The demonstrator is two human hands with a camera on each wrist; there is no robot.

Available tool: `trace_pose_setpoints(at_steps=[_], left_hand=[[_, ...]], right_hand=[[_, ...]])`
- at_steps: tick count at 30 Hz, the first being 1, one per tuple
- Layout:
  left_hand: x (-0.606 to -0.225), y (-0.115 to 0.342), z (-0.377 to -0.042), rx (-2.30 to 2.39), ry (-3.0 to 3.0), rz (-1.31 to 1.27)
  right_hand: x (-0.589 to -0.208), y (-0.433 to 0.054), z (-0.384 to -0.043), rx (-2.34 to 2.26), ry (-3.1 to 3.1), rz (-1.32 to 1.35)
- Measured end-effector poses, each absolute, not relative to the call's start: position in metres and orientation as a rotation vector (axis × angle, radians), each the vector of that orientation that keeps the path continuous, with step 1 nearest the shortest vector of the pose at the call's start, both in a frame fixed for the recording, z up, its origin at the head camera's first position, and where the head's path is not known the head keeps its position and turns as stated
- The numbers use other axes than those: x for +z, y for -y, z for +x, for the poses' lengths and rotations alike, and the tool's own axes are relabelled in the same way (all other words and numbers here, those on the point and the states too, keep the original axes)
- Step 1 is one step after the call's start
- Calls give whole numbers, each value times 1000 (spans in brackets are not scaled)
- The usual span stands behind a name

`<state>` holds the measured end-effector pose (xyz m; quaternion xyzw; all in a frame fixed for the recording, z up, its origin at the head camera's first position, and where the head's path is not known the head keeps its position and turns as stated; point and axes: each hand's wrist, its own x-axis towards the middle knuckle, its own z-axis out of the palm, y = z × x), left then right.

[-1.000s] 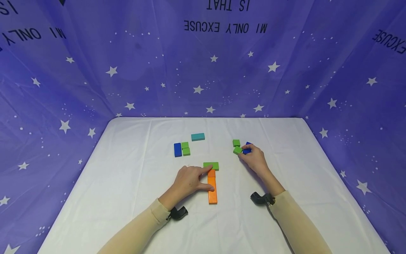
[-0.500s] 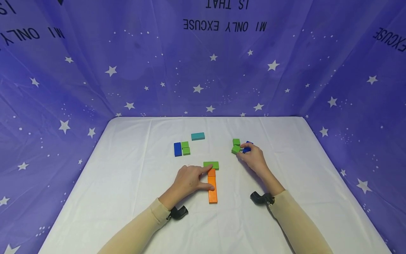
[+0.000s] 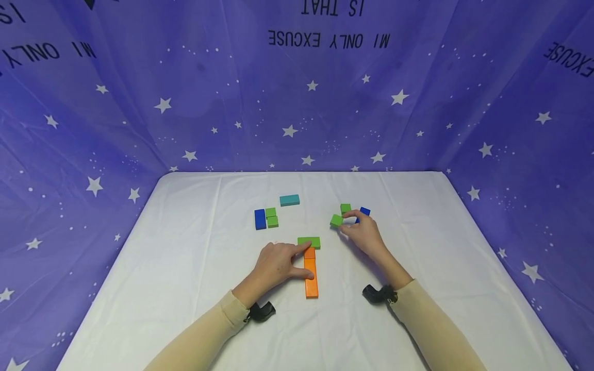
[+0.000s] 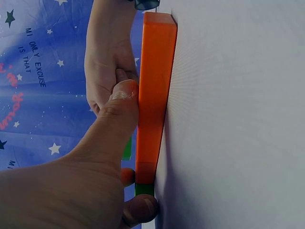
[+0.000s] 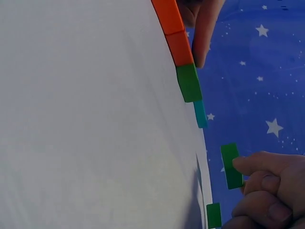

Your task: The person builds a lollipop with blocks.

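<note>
My left hand (image 3: pixel 277 263) rests over a line of blocks, index fingertip on a green rectangular block (image 3: pixel 315 241) and thumb on a long orange block (image 3: pixel 311 289). A short orange block (image 3: pixel 309 253) lies between those two, end to end; the green one sits crosswise at the far end. In the left wrist view the thumb lies on top of the long orange block (image 4: pixel 155 90). My right hand (image 3: pixel 366 237) pinches a green cube (image 3: pixel 336 220) between thumb and index finger. The right wrist view shows that green cube (image 5: pixel 230 166) held above the white cloth.
Behind the right hand are another green cube (image 3: pixel 345 208) and a partly hidden blue block (image 3: pixel 364 212). Farther left lie a blue block (image 3: pixel 260 219), two green cubes (image 3: pixel 272 222) beside it and a teal block (image 3: pixel 290 200). Purple star-printed curtains surround the white-covered table (image 3: pixel 195 288).
The right hand has shifted left with the green cube, away from the blue block and the other green cube. My left hand has stayed in place on the blocks.
</note>
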<state>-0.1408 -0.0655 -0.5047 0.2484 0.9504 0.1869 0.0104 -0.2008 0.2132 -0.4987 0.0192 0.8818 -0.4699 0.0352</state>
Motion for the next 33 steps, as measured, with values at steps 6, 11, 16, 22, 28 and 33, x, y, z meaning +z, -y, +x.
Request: trace_pose_setpoints(at_steps=[6, 11, 16, 22, 28, 33], left_hand=[[-504, 65, -140, 590, -2973, 781], [-504, 65, -140, 595, -2976, 786], [-504, 66, -140, 600, -2976, 787], [-504, 66, -140, 605, -2986, 795], [-504, 66, -141, 598, -2984, 810], [-503, 66, -140, 602, -2992, 820]], right_hand=[[-498, -207, -199, -1451, -2697, 40], [-498, -203, -199, -1443, -2692, 12], [-496, -197, -199, -1425, -2695, -24], [-491, -188, -199, -1419, -2702, -68], [-492, -181, -201, -1424, -2668, -88], [-493, -177, -201, -1427, -2642, -94]])
